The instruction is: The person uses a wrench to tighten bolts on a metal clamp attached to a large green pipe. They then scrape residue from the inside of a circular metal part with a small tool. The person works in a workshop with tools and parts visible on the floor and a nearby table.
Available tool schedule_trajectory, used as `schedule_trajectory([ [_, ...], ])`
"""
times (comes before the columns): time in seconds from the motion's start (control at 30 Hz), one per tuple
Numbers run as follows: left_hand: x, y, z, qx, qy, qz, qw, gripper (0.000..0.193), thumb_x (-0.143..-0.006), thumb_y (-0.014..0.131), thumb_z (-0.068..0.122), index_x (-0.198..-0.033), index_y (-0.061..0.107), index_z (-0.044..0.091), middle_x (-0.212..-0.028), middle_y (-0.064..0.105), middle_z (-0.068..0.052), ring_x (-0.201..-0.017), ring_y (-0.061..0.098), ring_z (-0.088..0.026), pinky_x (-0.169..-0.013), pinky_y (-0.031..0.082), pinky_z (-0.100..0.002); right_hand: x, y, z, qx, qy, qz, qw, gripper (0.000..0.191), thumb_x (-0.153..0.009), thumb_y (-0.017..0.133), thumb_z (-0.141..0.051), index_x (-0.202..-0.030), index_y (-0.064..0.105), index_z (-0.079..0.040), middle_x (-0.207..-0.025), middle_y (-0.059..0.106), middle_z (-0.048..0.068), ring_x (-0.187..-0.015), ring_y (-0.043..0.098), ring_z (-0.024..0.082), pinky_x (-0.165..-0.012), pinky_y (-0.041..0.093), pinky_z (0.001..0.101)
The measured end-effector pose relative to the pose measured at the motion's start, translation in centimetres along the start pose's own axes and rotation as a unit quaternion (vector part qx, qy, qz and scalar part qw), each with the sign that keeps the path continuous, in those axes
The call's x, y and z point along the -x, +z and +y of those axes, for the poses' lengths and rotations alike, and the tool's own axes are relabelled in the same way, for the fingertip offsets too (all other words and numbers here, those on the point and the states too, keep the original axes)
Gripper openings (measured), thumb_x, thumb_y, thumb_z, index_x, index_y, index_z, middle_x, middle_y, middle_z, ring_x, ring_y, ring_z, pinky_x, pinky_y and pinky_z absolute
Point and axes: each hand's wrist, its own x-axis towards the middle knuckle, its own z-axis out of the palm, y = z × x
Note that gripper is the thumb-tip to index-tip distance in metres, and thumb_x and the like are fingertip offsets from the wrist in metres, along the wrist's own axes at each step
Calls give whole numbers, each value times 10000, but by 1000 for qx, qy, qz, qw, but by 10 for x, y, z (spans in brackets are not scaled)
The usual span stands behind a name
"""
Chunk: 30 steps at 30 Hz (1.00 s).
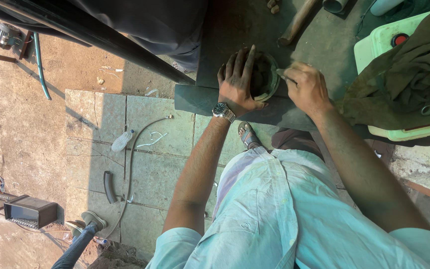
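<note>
Shirt point(279, 209), pale blue and creased, is filling the near edge of the view as we are looking down past our own forearms. Below it a sandalled foot point(247, 134) is standing on the stone paving point(160, 124), where a hose point(133, 154) and a plastic bottle point(122, 141) are lying.

Further out, at the near edge of the dark table point(235, 30), we are working on a round metal part point(265, 77), dull grey and ring-shaped. Our left hand point(237, 82), with a watch point(223, 110) at the wrist, is lying spread over the part's left side and top, fingers splayed, pressing it down. Our right hand point(305, 87) is closed into a fist around a thin tool point(285, 75) whose tip is meeting the part's right rim; what kind of tool it is, we cannot tell.

We judge that we are scraping or prying at the rim while bracing the part. The next move is calling for a firm left hold and a small, controlled push, so the tip does not slip toward the left fingers.

Beyond, a wooden handle point(297, 22) is lying on the table, and to the right a dark cloth point(404, 74) is draped over a pale green case point(399, 40).
</note>
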Motion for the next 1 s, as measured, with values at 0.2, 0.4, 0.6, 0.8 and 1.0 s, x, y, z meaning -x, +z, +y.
schedule_trajectory([
  [0.2, 0, -6, 5, -15, -21, -15, 1000, 1586, -325, 1002, 538, -1596, 108, 221, -1599, 347, -165, -1463, 344, -406, -1166, 267, -672, -8, -2, -4, -69, 15, -10, 997, 190, -918, 701, 39, -1098, 760, 15, -1037, 732, 166, -952, 723, 334, -824, 568, 418],
  [0.4, 2, 9, 31, -9, -134, 50, 990, 1575, -346, 1010, 543, -1601, 102, 261, -1615, 300, -153, -1480, 323, -394, -1104, 291, -733, 23, -17, -16, -99, 51, -24, 993, 161, -947, 702, 9, -1104, 738, 13, -1074, 737, 178, -1020, 727, 332, -870, 564, 421],
  [0.6, 2, 15, 36, -28, -171, 20, 985, 1577, -343, 1016, 592, -1575, 60, 353, -1646, 216, -169, -1490, 265, -420, -1008, 323, -779, 24, -9, -16, -67, 95, -29, 993, 136, -977, 716, -55, -1097, 689, 4, -980, 733, 192, -917, 726, 359, -772, 544, 439],
  [0.8, 7, -6, 9, -37, -76, -20, 996, 1666, -259, 1014, 637, -1580, 35, 366, -1640, 193, -145, -1498, 283, -403, -1075, 245, -825, 29, 8, -27, -17, 96, -1, 995, 90, -959, 730, -87, -981, 674, -20, -862, 737, 153, -772, 726, 360, -658, 521, 464],
  [1.0, -1, -8, 14, -74, -72, -50, 993, 1562, -376, 939, 790, -1591, 73, 329, -1678, 151, -73, -1552, 233, -358, -1130, 190, -823, 44, 26, -30, 12, 85, 23, 996, 116, -981, 730, -111, -947, 651, -34, -877, 739, 157, -753, 719, 364, -655, 527, 471],
])
